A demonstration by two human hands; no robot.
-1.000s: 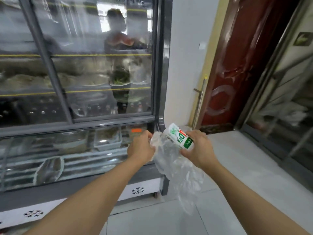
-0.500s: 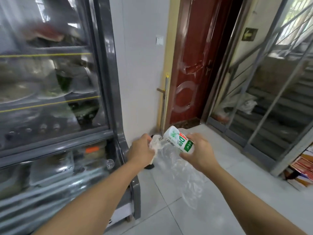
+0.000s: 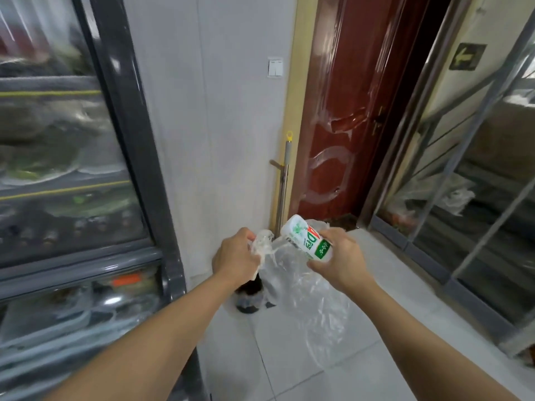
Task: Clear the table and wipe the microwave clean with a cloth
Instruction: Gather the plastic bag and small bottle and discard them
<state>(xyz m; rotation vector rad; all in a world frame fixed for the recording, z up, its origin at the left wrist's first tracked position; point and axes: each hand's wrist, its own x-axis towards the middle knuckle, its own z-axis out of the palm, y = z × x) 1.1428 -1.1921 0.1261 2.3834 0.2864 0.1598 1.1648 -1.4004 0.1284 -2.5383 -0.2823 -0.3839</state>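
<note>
My right hand (image 3: 338,257) grips a small white drink bottle (image 3: 304,237) with a green and red label, tilted with its base up and to the left. A bunched edge of a clear plastic bag (image 3: 312,302) is pinched in my left hand (image 3: 236,256), and the rest of the bag hangs down between my hands over the floor. The bottle sits at the bag's top, whether inside its mouth I cannot tell. No table, microwave or cloth is in view.
A glass-door display fridge (image 3: 72,169) fills the left. A dark small bin (image 3: 247,293) stands on the tiled floor at the wall, with a metal mop handle (image 3: 285,180) leaning above it. A red door (image 3: 347,111) and a glass partition (image 3: 463,198) stand to the right.
The view has swung right, from the fridge toward the wall corner, the bin and the red door. Both hands keep the same hold on the bag and the bottle.
</note>
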